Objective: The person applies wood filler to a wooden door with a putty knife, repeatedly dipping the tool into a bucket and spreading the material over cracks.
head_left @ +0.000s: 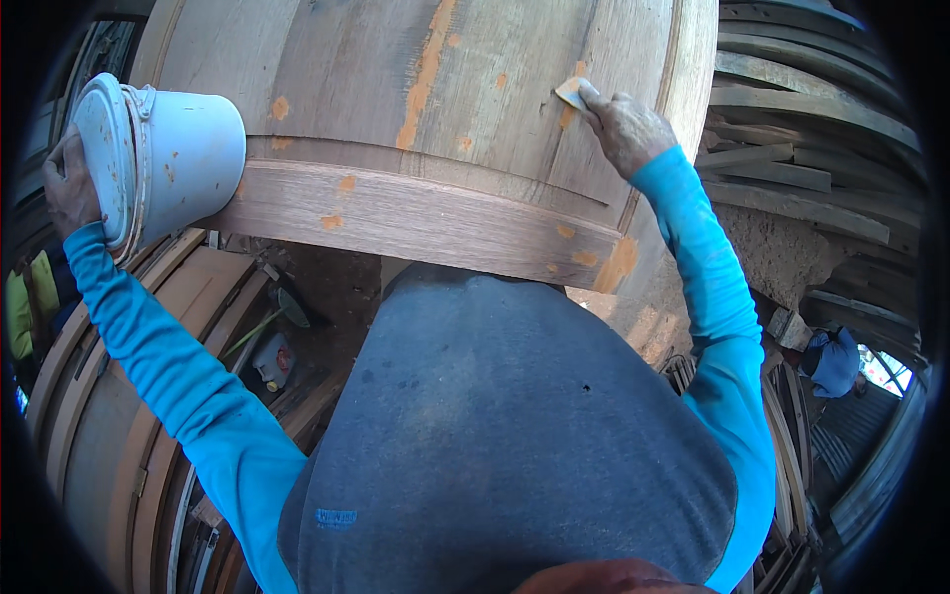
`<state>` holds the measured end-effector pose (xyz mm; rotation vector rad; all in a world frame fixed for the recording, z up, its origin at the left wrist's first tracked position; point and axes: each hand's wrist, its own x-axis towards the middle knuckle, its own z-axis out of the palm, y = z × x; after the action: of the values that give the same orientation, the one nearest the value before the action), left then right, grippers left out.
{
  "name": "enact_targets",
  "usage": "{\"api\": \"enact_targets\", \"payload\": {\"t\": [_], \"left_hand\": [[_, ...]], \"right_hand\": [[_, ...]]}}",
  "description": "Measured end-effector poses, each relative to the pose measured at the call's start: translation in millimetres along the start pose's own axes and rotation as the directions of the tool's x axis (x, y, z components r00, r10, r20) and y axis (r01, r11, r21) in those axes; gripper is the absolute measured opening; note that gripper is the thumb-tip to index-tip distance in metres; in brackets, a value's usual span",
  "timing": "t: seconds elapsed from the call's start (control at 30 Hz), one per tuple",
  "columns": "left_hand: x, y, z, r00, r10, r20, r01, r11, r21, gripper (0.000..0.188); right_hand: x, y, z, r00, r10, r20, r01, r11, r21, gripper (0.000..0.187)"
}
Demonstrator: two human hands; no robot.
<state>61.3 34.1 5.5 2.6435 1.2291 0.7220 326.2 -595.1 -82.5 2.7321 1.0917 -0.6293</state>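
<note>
A wooden door panel (pixel 341 84) lies in front of me, with orange filler patches in a long streak and scattered spots. My right hand (pixel 633 134) pinches a small flat putty spreader (pixel 571 94), its edge against the panel beside an orange spot. On the left, a white plastic bucket (pixel 198 148) with orange smears is tipped on its side over the panel's near left corner. My left hand (pixel 71 188) grips it at the lid (pixel 99 139) end, with the fingers curled and partly hidden. Whatever is inside the bucket does not show.
Stacked wooden boards (pixel 811 109) rise on the right. More wooden panels (pixel 119 426) lean at the lower left, near a green-handled tool (pixel 292 307) on the ground. Another person (pixel 833 361) in blue is at the far right, and a yellow-green garment (pixel 35 302) shows at the left edge.
</note>
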Motion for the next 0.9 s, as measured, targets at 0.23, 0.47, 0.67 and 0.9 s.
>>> {"api": "enact_targets", "payload": {"t": [0.23, 0.47, 0.67, 0.9], "left_hand": [[5.1, -21.1, 4.0, 1.000, -0.012, -0.011, 0.012, 1.000, 0.013, 0.075], [12.8, -26.6, 3.1, 1.000, -0.004, -0.018, 0.003, 1.000, -0.016, 0.077], [7.4, -16.2, -7.0, 1.000, -0.026, -0.019, 0.026, 1.000, 0.012, 0.077], [5.1, 1.4, -3.4, 0.998, 0.006, 0.065, -0.005, 1.000, -0.008, 0.070]], "right_hand": [[-55.9, -11.5, 12.1, 0.992, -0.043, 0.122, 0.040, 0.999, 0.025, 0.042], [-46.2, 8.9, 21.9, 0.994, -0.080, 0.074, 0.072, 0.991, 0.111, 0.044], [-58.7, 11.6, 15.6, 0.990, -0.051, 0.134, 0.032, 0.989, 0.141, 0.046], [-91.0, 14.0, 15.4, 0.991, 0.009, 0.132, -0.045, 0.960, 0.275, 0.039]]}}
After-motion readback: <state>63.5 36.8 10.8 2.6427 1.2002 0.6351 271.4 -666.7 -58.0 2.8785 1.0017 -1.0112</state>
